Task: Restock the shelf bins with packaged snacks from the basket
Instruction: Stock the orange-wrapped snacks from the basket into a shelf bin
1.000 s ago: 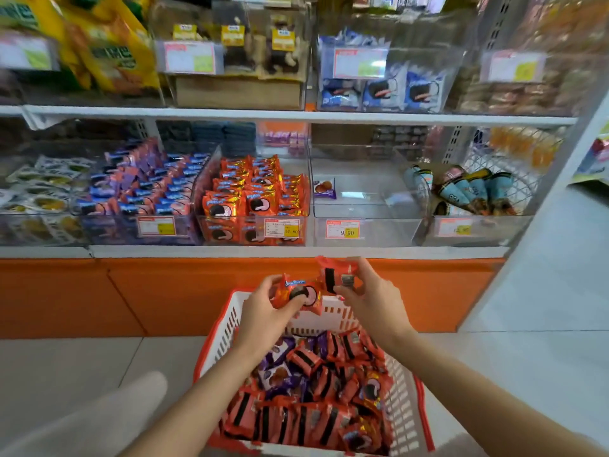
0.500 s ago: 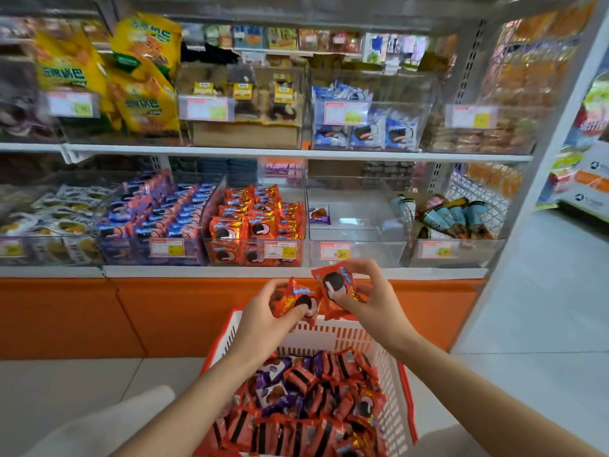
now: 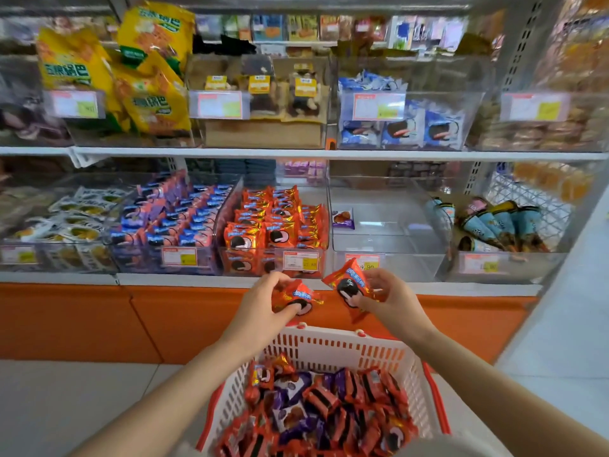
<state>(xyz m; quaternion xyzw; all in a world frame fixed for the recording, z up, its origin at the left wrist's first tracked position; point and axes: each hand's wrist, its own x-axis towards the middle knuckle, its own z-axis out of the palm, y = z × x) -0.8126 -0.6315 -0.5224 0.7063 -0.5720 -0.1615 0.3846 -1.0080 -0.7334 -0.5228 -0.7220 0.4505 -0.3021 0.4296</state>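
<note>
Shelf bins [image 3: 389,262] are standing behind the basket [image 3: 329,334]. Above it the left grip [image 3: 260,311] is pinching a red pack [image 3: 298,296], the right grip [image 3: 392,298] a second pack [image 3: 349,285].

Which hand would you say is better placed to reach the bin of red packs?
Left. The left hand, holding a red pack, is directly below that bin; the right hand is offset.

Both arms bare, extended forward. Left forearm enters from 7 o'clock and runs toward 1. Left hand [image 3: 260,311] back-up, fingers and thumb curled round a red packet [image 3: 298,296]. Right forearm enters from 4 o'clock and runs toward 10. Right hand [image 3: 392,301] pinches a second red packet [image 3: 349,285], thumb on its face. Hands level, near each other, not touching.
</note>
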